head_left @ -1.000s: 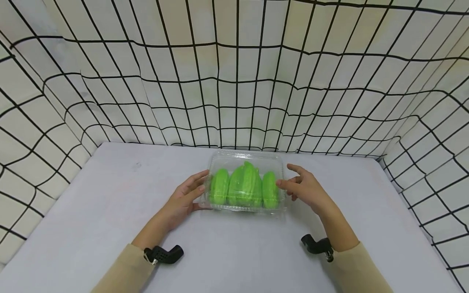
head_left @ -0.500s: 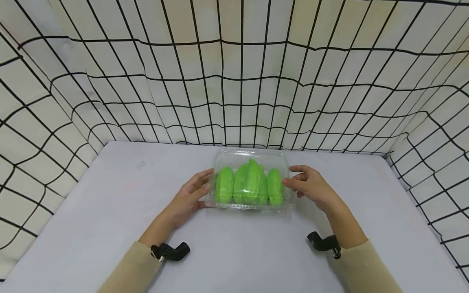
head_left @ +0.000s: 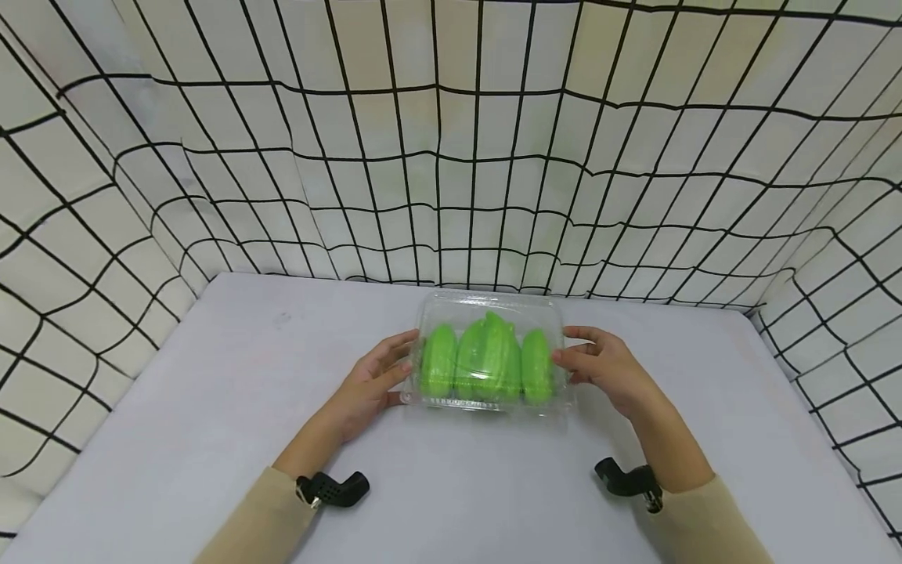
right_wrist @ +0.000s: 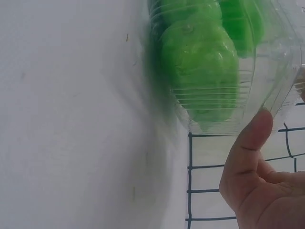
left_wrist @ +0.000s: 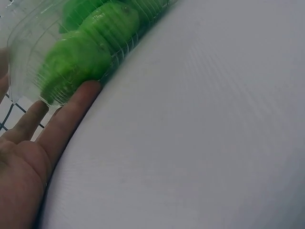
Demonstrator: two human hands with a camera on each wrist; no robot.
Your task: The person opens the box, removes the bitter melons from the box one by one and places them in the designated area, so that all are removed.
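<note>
A clear plastic clamshell box (head_left: 451,301) lies near the back of the white table, with several long, bright-green, ribbed fruits or vegetables (head_left: 493,364) inside. My left hand (head_left: 368,392) grips its left end, the thumb at the upper side and one finger low by the bottom edge. In the left wrist view, fingertips (left_wrist: 87,89) press against the box's lower wall. On the opposite end, my right hand (head_left: 611,371) holds the box between its thumb and fingers. The right wrist view has the thumb (right_wrist: 259,131) at the rim seam; the other fingers are partly hidden.
Black wire grid panels (head_left: 479,160) with pale sheeting behind them surround the table (head_left: 451,486) at the back and both sides. The box's far edge lies close to the back panel. A black camera mount (head_left: 333,489) is strapped to each wrist.
The right hand's forefinger has come in from slightly apart to the box's right edge. The left hand keeps its grip. The whole head view has shifted a little, moving everything rightward in it.
</note>
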